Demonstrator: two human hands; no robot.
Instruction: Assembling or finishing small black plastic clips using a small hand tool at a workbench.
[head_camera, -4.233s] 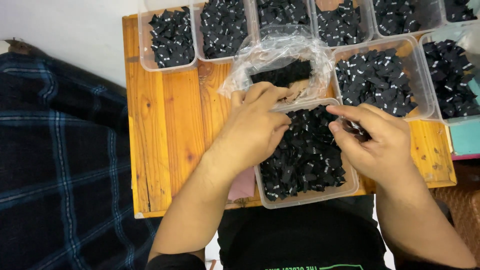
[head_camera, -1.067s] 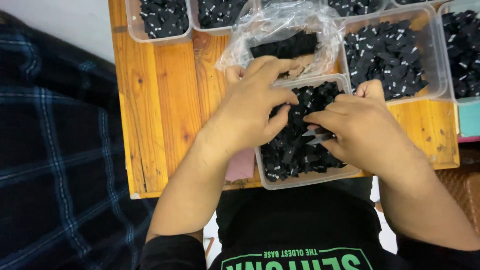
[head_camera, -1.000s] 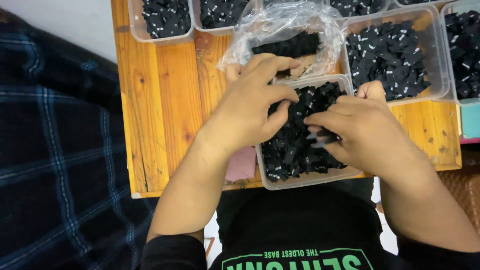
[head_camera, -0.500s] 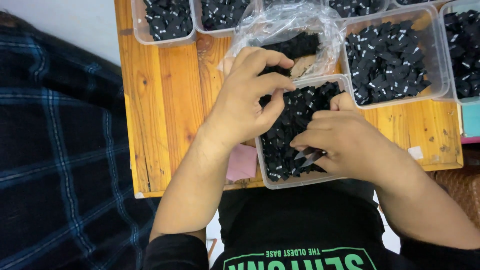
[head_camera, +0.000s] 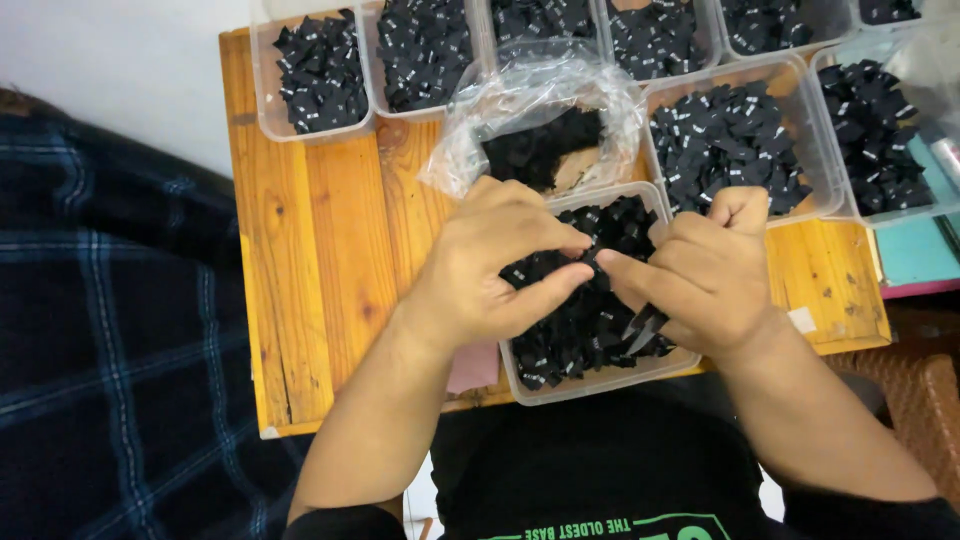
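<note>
A dark plaid blanket (head_camera: 110, 330) fills the left side, beside a wooden board (head_camera: 320, 250) that carries everything else. Along the board's far edge runs a row of clear plastic tubs (head_camera: 315, 75) packed with small black fabric labels, and a larger such tub (head_camera: 740, 140) sits at the right. A crumpled clear plastic bag (head_camera: 540, 115) holding more black pieces lies near the middle. Nearest the person, a clear container (head_camera: 590, 375) is full of the same black labels (head_camera: 585, 330). Above it the left hand (head_camera: 490, 270) and right hand (head_camera: 705, 275) meet, fingers curled in, thumbs and forefingers pinching a single black label (head_camera: 592, 257) between them. Small metal snips (head_camera: 640, 325) stick out beneath the right palm. A pink scrap (head_camera: 472, 368) lies just left of the container.
</note>
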